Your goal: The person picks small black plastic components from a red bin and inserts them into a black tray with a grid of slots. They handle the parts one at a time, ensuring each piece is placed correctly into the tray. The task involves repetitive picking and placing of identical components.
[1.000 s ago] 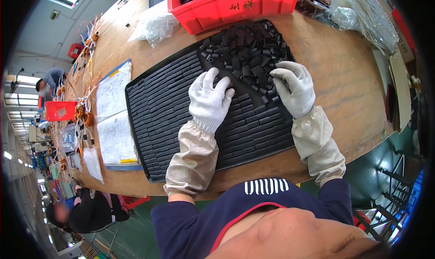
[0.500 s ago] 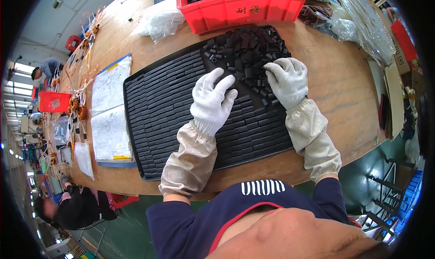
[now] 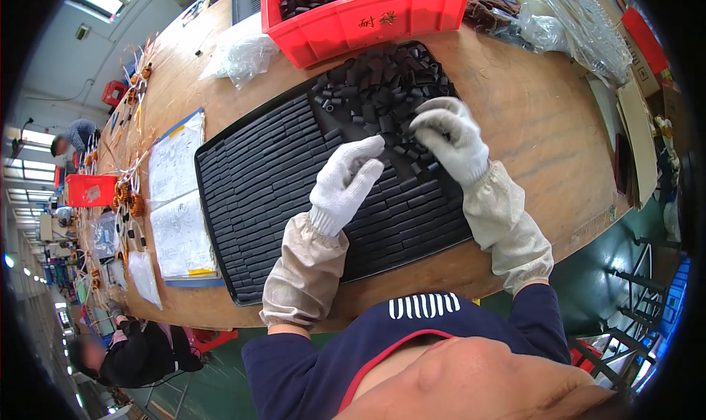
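A black tray (image 3: 237,299) holds short black tubes (image 3: 257,192) laid side by side in close rows over its left and front parts. Loose black tubes (image 3: 382,78) lie heaped at its far right. My left hand (image 3: 344,185), in a white knitted glove, hovers over the row ends near the tray's middle; its fingers lie together, with the thumb apart, and nothing shows in the gap. Over the heap's near right edge, my right hand (image 3: 457,141), gloved alike, has its fingers curled inward toward the thumb. Whatever its fingertips hold is too small to make out.
Beyond the tray stands a red bin (image 3: 368,27) of more black tubes. Clear plastic bags (image 3: 246,56) lie beside it. An open paper folder (image 3: 180,196) flanks the tray on the left. Wired copper coils (image 3: 131,199) line the table's left edge. A seated person (image 3: 147,354) is at lower left.
My left hand's spread fingers have drawn together. My right hand's fingers have curled inward over the heap. The whole view has shifted slightly, and the bin and tray appear further left.
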